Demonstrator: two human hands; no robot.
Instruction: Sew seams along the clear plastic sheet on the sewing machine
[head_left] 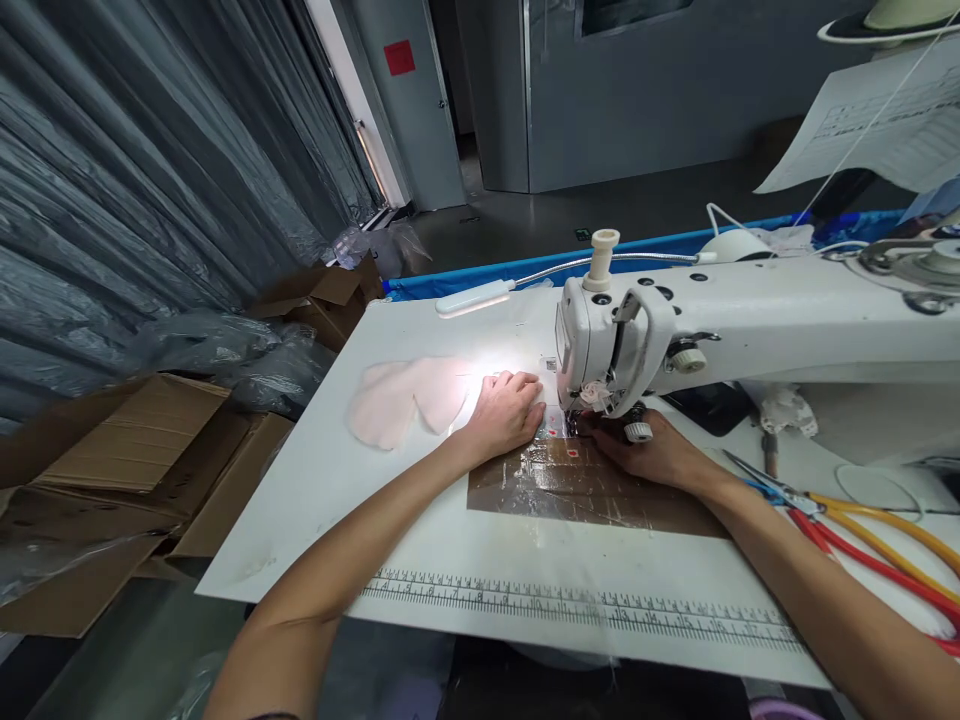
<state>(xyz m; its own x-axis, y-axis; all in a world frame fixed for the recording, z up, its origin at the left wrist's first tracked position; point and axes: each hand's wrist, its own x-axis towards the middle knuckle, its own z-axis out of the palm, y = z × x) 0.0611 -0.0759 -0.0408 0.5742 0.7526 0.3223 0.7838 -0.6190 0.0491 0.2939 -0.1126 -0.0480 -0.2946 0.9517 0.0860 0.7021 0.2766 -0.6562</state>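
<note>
My left hand (506, 410) rests palm down just left of the needle area of a white sewing machine (581, 345), its fingers slightly bent and resting on the work surface. Beside it, a pale pink piece of fabric (405, 402) with rounded lobes lies on the tabletop, its right edge reaching toward my wrist. My right hand (652, 450) is to the right of the presser foot, fingertips pointing in under the machine head. A knob partly hides those fingers, and what they touch cannot be made out. Below both hands lies a shiny brown sheet (540, 490).
Scissors with orange handles (885, 520) and a red-handled tool (862, 555) lie right, near my forearm. A printed ruler strip (570, 605) runs along the front edge. A lamp (472, 298) lights the needle area. Cardboard boxes (135, 440) stand left.
</note>
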